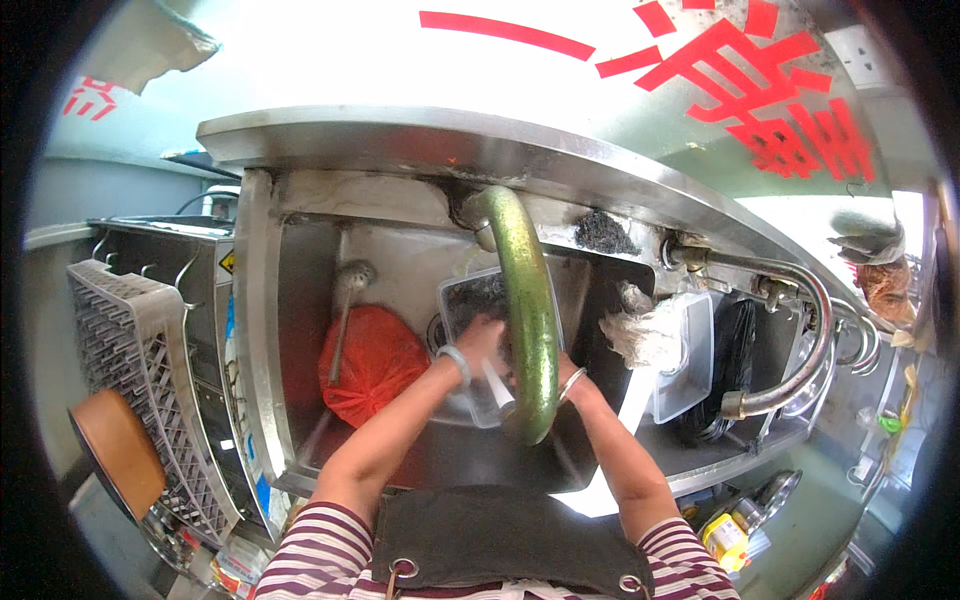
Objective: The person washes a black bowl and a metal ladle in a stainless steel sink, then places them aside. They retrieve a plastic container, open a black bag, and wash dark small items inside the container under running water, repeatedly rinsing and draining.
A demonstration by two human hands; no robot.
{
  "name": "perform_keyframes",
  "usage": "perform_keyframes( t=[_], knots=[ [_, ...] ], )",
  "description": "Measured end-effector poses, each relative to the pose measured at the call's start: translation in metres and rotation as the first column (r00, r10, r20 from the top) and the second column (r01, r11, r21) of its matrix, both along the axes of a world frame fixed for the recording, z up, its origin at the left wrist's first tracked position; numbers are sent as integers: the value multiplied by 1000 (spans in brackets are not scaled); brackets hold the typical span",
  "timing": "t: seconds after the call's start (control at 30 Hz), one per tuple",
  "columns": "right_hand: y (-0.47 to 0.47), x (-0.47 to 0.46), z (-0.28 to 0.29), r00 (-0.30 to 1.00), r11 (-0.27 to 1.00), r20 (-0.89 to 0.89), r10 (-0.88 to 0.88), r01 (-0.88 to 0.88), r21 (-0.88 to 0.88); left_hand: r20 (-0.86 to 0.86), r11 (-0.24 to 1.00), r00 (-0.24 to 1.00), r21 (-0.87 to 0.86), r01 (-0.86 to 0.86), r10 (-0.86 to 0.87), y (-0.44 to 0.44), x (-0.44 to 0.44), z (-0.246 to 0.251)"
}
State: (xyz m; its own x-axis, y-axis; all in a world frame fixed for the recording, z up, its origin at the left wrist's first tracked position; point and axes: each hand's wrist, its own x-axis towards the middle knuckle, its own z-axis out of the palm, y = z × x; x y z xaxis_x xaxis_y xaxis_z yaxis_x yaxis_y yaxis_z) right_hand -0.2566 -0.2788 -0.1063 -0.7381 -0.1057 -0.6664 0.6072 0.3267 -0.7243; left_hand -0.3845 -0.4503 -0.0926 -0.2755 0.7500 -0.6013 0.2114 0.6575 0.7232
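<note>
Both my hands are low in a stainless steel sink basin [397, 251], over a clear plastic tub [481, 414]. My left hand [484, 346], with a pale bangle at its wrist, reaches inside the tub; its blurred fingers do not show whether they grip anything. A thick, curved, greenish faucet [531, 300] arches close in front of the view and covers most of my right hand [564, 369]. Beside the left hand, a white stream of water [496, 384] comes from the faucet's mouth. Something dark lies in the far part of the tub, too unclear to name.
Left of the tub sit a red plastic bag [375, 360] and a long-handled metal strainer or ladle [346, 322]. A whitish cloth [645, 334] and another clear tub [694, 360] are to the right, by a second faucet [817, 330]. A grey dish rack [150, 360] stands far left.
</note>
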Motion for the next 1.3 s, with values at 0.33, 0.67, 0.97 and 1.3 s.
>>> perform_keyframes(
  t=[0.33, 0.67, 0.97, 1.3],
  knots=[
    [-14, -57, -114, 946, 794, -298, 128, 83, 603, -423, 933, 870, -129, -336, 254, 21, -6, -98],
    [3, -17, 15, 993, 990, -15, -118, 119, 82, -98, 948, 994, 306, 81, -53, -1, -6, -22],
    [-57, 18, -5, 890, 490, 167, 425, -381, 784, -506, 968, 852, -252, 3, -135, 13, 69, -46],
    [-46, 4, -48, 946, 757, -293, -138, 291, 585, -328, 946, 922, -171, -275, 208, 22, 22, -69]
  ],
)
